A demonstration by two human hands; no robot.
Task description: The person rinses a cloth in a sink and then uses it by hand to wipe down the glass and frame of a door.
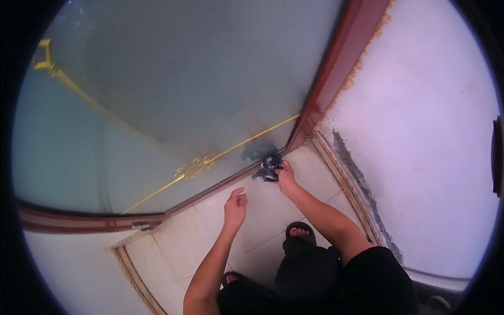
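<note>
My right hand (286, 177) reaches down to the lower right corner of a frosted glass door panel (210, 68). Its fingers are closed on a bunched black-and-grey thing (269, 167), cloth-like in look, whose kind I cannot make out. That thing is close to the glass and the brown bottom frame (226, 185), and a dark reflection of it shows in the pane. My left hand (235, 208) hovers over the tiles to the left, holding nothing, fingers loosely bent and apart.
Gold scrollwork (194, 168) decorates the glass. A brown door post (336, 68) meets a white wall (420, 131) with a dark scuffed strip along its foot. Pale floor tiles (257, 226) and brown skirting (346, 184) surround my feet in black sandals (302, 229).
</note>
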